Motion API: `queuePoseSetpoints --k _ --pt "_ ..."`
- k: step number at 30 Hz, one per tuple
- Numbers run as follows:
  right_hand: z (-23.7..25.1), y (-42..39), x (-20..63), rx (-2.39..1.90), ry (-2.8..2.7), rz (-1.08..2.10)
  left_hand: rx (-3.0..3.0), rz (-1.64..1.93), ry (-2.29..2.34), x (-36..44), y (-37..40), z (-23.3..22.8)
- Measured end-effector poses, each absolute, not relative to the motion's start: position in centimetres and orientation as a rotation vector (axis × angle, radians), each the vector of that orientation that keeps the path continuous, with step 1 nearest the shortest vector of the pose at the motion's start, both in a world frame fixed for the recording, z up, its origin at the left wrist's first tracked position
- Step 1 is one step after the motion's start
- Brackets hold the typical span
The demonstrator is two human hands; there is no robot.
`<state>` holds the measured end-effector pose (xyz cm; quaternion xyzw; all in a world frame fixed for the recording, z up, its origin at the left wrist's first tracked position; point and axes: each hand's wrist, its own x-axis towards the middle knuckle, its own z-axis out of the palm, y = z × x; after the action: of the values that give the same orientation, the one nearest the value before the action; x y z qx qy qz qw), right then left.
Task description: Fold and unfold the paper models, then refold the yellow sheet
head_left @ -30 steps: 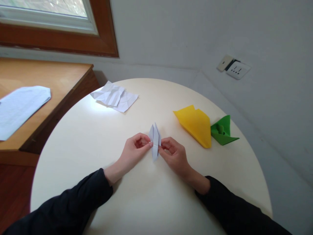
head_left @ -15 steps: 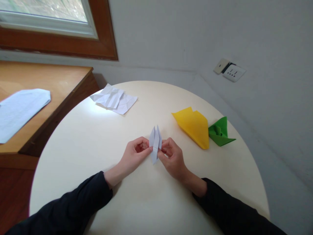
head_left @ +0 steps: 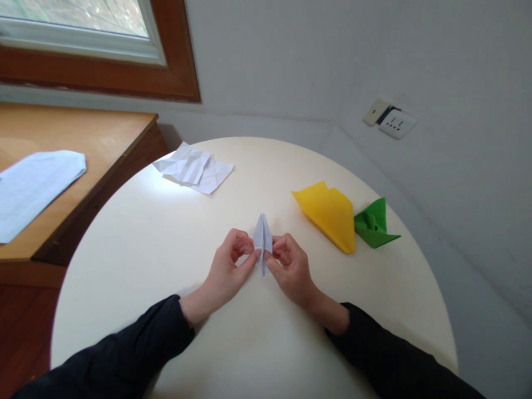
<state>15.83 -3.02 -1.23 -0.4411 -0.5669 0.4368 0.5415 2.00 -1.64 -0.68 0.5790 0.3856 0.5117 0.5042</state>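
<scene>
A small white folded paper, narrow with two long points away from me, is pinched between my hands above the round table's middle. My left hand is closed on its left edge, thumb on the near face. From the right, my right hand grips the opposite edge with thumb and fingers. The two long points lie close together with a thin gap down the centre. Fingers partly hide the paper's lower sides.
Creased white sheets lie at the round table's far left edge. Yellow folded paper and a green folded paper piece rest at right. A wooden desk holding papers stands left; walls close off the back and right.
The paper's two flaps have come closer together, and its middle strip is now folded inward, leaving a thin central line. My right hand has shifted slightly left.
</scene>
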Motion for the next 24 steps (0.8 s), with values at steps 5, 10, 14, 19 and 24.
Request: queuePoseSetpoints --k 5,10,14,19,24 --pt "-1.2 -3.0 15.6 -1.016 -1.314 1.066 1.530 1.181 0.905 1.6 -2.1 0.0" --pt "-1.2 -3.0 15.7 -0.980 -1.358 0.985 1.468 1.178 0.894 1.7 -2.1 -0.3" --pt "-1.3 -3.0 15.8 -0.995 -1.396 0.986 1.395 1.175 0.951 1.8 -1.7 -0.4" --pt "-1.0 -2.6 16.0 -1.031 -1.295 1.131 1.232 1.102 1.034 1.7 -1.0 -0.1" --pt "-0.8 -2.2 16.4 -1.120 -1.208 1.225 1.161 1.066 1.077 1.6 -0.8 -0.4"
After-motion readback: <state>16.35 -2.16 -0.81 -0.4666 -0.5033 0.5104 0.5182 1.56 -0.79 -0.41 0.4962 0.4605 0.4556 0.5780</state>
